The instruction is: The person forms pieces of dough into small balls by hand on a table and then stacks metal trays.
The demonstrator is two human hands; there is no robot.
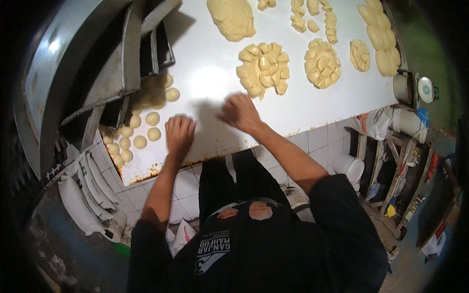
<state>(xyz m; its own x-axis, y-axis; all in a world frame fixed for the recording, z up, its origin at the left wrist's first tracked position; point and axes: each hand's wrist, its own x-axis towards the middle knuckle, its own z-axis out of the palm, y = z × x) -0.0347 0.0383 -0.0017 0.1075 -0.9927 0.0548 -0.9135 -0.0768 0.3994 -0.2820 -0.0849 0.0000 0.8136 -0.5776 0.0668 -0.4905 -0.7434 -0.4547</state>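
My left hand (180, 133) rests palm down on the white tabletop (215, 141) near its front edge, with the fingers curled under. To its left lie several smooth, round dough balls (153, 134) in loose rows. My right hand (240, 113) is a little farther up the table, also palm down and cupped, slightly smeared. Whatever is beneath either palm is hidden. Just beyond the right hand sits a heap of cut dough pieces (264, 68). Two smaller heaps, one of cut dough (322, 64) and one of dough pieces (360, 55), lie farther right.
A large dough lump (231, 18) and twisted dough strips (330, 22) lie at the back. Long dough pieces (381, 36) line the right edge. Metal trays (107, 73) overhang the left side. A pot (403, 87) stands at the right corner; white sacks (80, 205) lean below left.
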